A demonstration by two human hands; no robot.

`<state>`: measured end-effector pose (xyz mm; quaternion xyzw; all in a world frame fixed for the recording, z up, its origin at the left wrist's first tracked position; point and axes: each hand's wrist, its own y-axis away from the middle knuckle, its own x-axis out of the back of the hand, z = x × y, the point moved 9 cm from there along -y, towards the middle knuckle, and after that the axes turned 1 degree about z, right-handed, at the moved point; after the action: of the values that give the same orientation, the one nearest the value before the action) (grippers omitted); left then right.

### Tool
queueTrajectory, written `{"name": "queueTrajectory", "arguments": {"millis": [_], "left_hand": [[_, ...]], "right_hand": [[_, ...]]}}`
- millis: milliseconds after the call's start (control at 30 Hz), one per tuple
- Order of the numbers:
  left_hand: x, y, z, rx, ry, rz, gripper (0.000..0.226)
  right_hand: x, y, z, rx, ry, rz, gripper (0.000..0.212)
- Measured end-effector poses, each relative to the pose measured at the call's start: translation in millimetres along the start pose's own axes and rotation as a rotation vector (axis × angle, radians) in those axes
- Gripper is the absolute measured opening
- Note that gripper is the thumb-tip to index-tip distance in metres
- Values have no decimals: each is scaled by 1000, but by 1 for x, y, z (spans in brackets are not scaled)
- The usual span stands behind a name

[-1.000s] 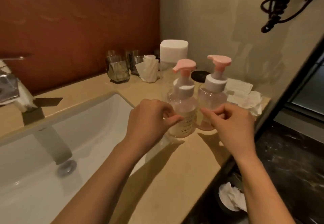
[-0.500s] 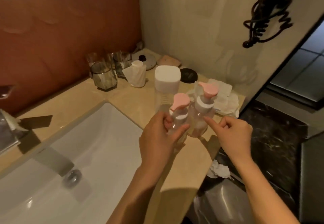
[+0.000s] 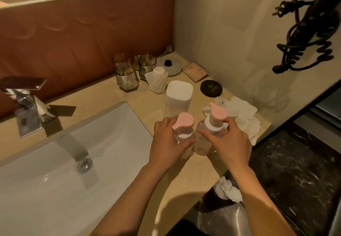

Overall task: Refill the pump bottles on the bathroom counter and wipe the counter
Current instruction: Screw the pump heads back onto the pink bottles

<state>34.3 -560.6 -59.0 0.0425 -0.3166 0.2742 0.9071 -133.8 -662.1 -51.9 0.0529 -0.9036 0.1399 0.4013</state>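
Note:
Two clear pump bottles with pink pump heads stand side by side on the beige counter (image 3: 114,95), right of the sink. My left hand (image 3: 167,143) wraps around the left pump bottle (image 3: 183,125) from the left. My right hand (image 3: 230,143) grips the right pump bottle (image 3: 215,123) around its white collar and body. A taller clear bottle with a white square cap (image 3: 179,95) stands just behind them. White cloths or wipes (image 3: 243,117) lie on the counter to the right of the bottles.
The white sink basin (image 3: 55,171) and a chrome tap (image 3: 27,110) are at the left. Glass tumblers (image 3: 127,76), a tissue-wrapped item (image 3: 156,80), a round lid (image 3: 170,66) and a black disc (image 3: 211,88) sit at the back. A bin with crumpled tissue (image 3: 228,189) stands below the counter edge. A coiled black cord (image 3: 304,41) hangs on the right wall.
The view has risen and tilted down, so more of the counter shows. My right hand went from pointing beside the right bottle to gripping it. My left hand stays on the left bottle.

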Motion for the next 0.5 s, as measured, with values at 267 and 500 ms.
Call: {"name": "queueTrajectory", "arguments": {"millis": [267, 500], "left_hand": [[20, 11, -2, -12, 8, 146, 40], [54, 30, -32, 84, 67, 183, 49]], "right_hand": [[0, 14, -8, 58, -113, 1, 48], [-17, 49, -33, 102, -191, -149, 48]]}}
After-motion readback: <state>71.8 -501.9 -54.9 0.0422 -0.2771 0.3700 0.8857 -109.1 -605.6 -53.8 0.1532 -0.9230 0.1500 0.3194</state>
